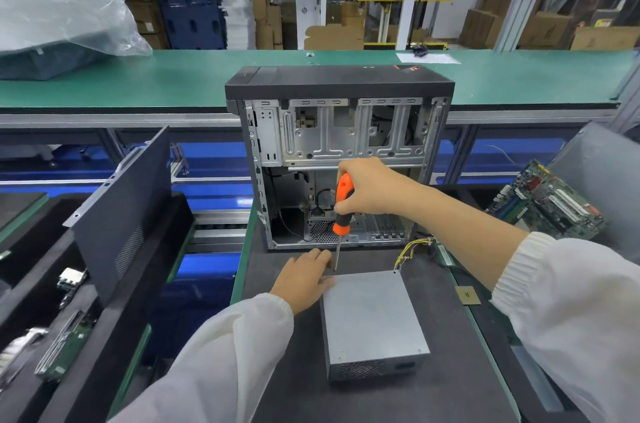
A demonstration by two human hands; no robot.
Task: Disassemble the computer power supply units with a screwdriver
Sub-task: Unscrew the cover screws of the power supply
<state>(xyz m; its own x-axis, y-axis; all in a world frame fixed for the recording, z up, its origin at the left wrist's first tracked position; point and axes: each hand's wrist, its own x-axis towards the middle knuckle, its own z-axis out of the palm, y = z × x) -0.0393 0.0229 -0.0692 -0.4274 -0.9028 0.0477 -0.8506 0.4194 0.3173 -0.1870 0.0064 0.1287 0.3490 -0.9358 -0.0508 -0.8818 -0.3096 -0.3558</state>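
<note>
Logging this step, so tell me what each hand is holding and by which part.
The right hand grips the screwdriver by its orange handle. The left hand holds nothing; it rests on the power supply unit's far left corner.

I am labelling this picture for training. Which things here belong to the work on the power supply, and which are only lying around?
In use:
power supply unit, steadied by the left hand
screwdriver, gripped by the right hand, tip at the unit's far left corner

Lying about:
open computer case
circuit board
side panel
plastic wrap

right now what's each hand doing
Left hand: open, fingers resting on the power supply corner.
Right hand: gripping the screwdriver handle.
</note>
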